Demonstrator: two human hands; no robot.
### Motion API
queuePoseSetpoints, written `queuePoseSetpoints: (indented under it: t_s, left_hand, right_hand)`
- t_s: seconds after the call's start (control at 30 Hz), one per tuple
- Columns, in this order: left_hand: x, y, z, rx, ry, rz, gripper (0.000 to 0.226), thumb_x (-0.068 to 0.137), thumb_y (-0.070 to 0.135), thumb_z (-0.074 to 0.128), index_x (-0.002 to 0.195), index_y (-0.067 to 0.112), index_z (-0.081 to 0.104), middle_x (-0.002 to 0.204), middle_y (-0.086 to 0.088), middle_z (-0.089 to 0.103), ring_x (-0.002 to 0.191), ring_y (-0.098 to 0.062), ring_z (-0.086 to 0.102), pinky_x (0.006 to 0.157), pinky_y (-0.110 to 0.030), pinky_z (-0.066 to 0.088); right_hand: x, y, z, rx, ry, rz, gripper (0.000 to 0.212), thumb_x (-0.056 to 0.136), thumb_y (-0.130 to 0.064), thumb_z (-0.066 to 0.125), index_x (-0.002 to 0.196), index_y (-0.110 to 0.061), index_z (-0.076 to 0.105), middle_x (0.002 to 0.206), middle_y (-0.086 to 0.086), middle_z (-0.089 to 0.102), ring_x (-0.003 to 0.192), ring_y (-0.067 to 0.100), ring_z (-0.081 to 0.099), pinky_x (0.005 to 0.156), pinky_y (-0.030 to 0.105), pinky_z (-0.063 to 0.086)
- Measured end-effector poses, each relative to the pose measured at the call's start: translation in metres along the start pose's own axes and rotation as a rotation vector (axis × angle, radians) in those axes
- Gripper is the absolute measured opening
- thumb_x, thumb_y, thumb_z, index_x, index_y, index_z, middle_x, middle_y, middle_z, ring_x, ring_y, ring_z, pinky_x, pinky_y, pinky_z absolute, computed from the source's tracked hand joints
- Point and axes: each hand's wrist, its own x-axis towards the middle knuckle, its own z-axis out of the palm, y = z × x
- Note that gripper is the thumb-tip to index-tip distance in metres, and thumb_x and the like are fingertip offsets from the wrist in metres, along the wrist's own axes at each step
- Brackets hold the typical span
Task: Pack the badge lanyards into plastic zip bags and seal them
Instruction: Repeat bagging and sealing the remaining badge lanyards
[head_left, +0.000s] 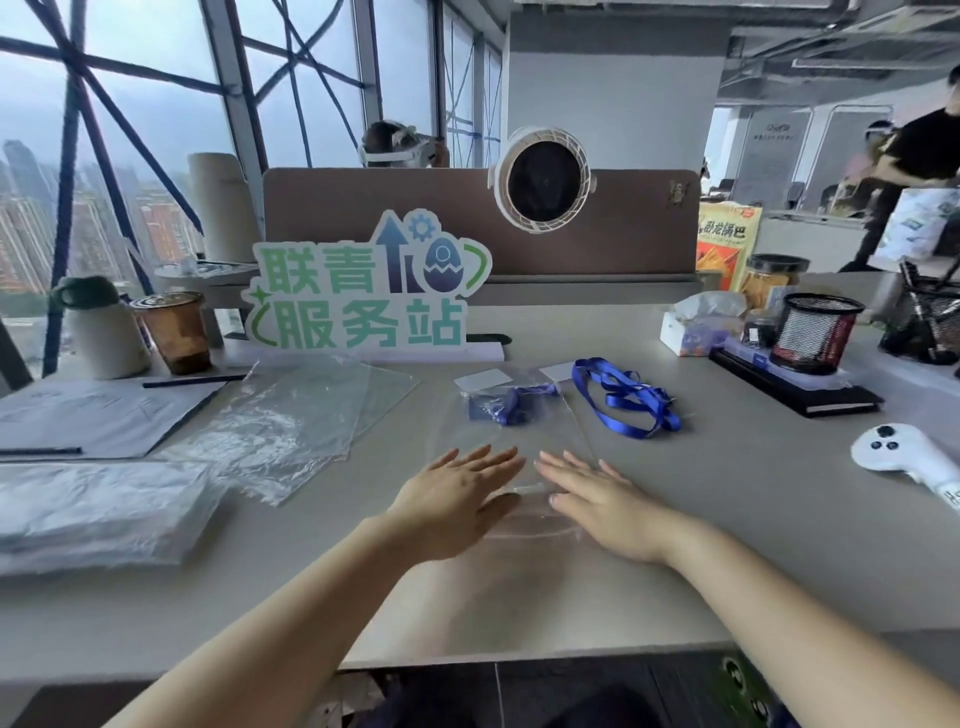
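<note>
Well to the left of your fingers lay a loose sheaf of clear, empty plastic zip bags (291, 421) on the pale grey counter (753, 519). Your left hand (457, 499) rested flat on the near end of the clear plastic zip bag (524, 441) you were filling, fingers straight and slightly spread, gripping nothing. Just beyond your fingertips, at the bag's far end, sat a bunched blue ribbon lanyard (506, 408) with a white card above it. Your right hand (602, 506) lay beside the left, nearly touching it, fingers likewise apart and flat on the film. Beyond and to the right of those fingers, a second blue ribbon lanyard (628, 400) lay in loose loops, not yet bagged.

The bag looked thin, light and slippery. I judge it would slide and trap air, so flat palms suited it. Sealing would call for pinching along the zip strip, which seemed to lie near your hands, though the film was too clear to be sure. The lanyard was soft and limp, best gathered by its bunched middle.
</note>
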Motion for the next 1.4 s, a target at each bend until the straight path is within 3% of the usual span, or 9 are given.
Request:
queuePoseSetpoints:
  t_s: [0.17, 0.33, 0.43, 0.5, 0.67, 1.23, 1.4]
  left_hand:
    - [-0.024, 0.014, 0.013, -0.032, -0.077, 0.01, 0.048, 0.101, 0.043, 0.024, 0.148, 0.038, 0.017, 0.156, 0.018, 0.009, 0.145, -0.007, 0.003, 0.119, -0.032, 0.003]
    - [-0.037, 0.026, 0.011, -0.092, 0.199, -0.042, 0.045, 0.097, 0.041, 0.036, 0.141, 0.035, 0.037, 0.151, 0.017, 0.029, 0.141, -0.002, 0.022, 0.117, -0.024, 0.011]
    - [-0.057, 0.03, 0.021, -0.081, 0.244, -0.089, 0.062, 0.086, 0.058, 0.016, 0.139, 0.036, 0.04, 0.149, 0.019, 0.034, 0.138, -0.001, 0.027, 0.115, -0.022, 0.012]
    - [-0.066, 0.029, 0.025, -0.07, 0.257, -0.137, 0.066, 0.086, 0.06, 0.013, 0.14, 0.035, 0.04, 0.149, 0.018, 0.034, 0.139, -0.002, 0.027, 0.115, -0.023, 0.013]
    - [-0.075, 0.037, 0.021, -0.109, 0.228, -0.146, 0.046, 0.098, 0.048, 0.03, 0.139, 0.033, 0.042, 0.151, 0.016, 0.031, 0.14, -0.004, 0.026, 0.113, -0.021, 0.018]
    - [-0.075, 0.039, 0.019, -0.031, 0.191, -0.157, 0.046, 0.097, 0.053, 0.025, 0.14, 0.04, 0.037, 0.149, 0.02, 0.031, 0.139, -0.003, 0.023, 0.111, -0.021, 0.02]
    - [-0.077, 0.038, 0.019, -0.06, 0.212, -0.185, 0.05, 0.096, 0.051, 0.029, 0.145, 0.038, 0.029, 0.153, 0.018, 0.025, 0.141, -0.005, 0.021, 0.114, -0.023, 0.018]
  right_hand:
    - [-0.022, -0.003, 0.018, -0.209, 0.041, -0.045, 0.051, 0.101, -0.038, 0.02, 0.15, -0.034, 0.004, 0.156, -0.021, -0.003, 0.143, 0.0, -0.011, 0.117, 0.033, -0.013]
    - [-0.036, -0.017, 0.026, -0.046, 0.261, -0.118, 0.047, 0.099, -0.022, 0.032, 0.145, -0.031, 0.029, 0.153, -0.018, 0.024, 0.142, -0.003, 0.011, 0.12, 0.031, -0.002]
    - [-0.045, -0.022, 0.033, -0.027, 0.308, -0.131, 0.045, 0.098, -0.019, 0.035, 0.142, -0.03, 0.038, 0.15, -0.016, 0.033, 0.141, -0.001, 0.02, 0.117, 0.022, 0.002]
    - [-0.05, -0.023, 0.033, -0.042, 0.316, -0.11, 0.044, 0.099, -0.019, 0.034, 0.142, -0.03, 0.038, 0.15, -0.015, 0.033, 0.141, 0.001, 0.021, 0.116, 0.023, 0.003]
    - [-0.055, -0.027, 0.036, -0.092, 0.29, -0.091, 0.043, 0.1, -0.026, 0.03, 0.142, -0.034, 0.036, 0.15, -0.016, 0.032, 0.142, 0.001, 0.019, 0.116, 0.023, 0.001]
    - [-0.055, -0.029, 0.035, -0.139, 0.283, -0.073, 0.043, 0.099, -0.026, 0.03, 0.139, -0.042, 0.038, 0.151, -0.017, 0.03, 0.14, 0.003, 0.021, 0.115, 0.024, 0.0]
    - [-0.052, -0.027, 0.037, -0.143, 0.295, -0.069, 0.045, 0.099, -0.029, 0.029, 0.143, -0.038, 0.03, 0.151, -0.02, 0.026, 0.142, 0.0, 0.016, 0.116, 0.027, -0.003]
